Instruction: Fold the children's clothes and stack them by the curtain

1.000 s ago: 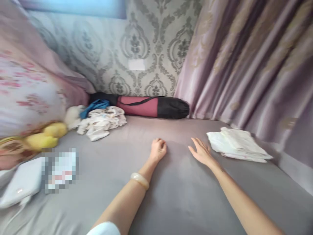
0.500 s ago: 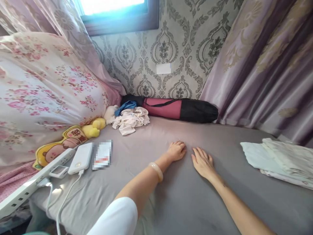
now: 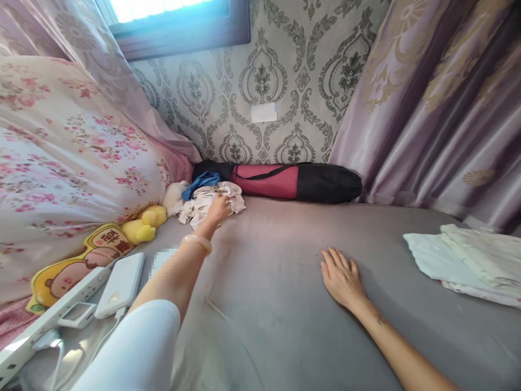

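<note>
My left hand (image 3: pixel 220 207) is stretched forward over a crumpled white printed cloth (image 3: pixel 199 209) at the back of the bed. Its fingers reach into the cloth's folds and are mostly hidden, so their grip does not show. A blue cloth (image 3: pixel 207 179) lies bunched against the white one, just beyond and left of that hand. My right hand (image 3: pixel 342 275) rests palm down on the grey bed sheet (image 3: pixel 277 304), with fingers extended and nothing in it.
A long red and black bag (image 3: pixel 268 182) lies along the wall. Folded pale cloths (image 3: pixel 480 260) sit at the right. To the left are a power strip (image 3: pixel 87 288), a white power bank (image 3: pixel 122 282) with a cable, a yellow plush toy (image 3: pixel 140 228) and a flowered cover (image 3: pixel 81 152).
My left hand has moved forward and left, from the sheet beside my right hand to the crumpled white cloth. My right hand stays flat on the sheet. The view has shifted slightly.
</note>
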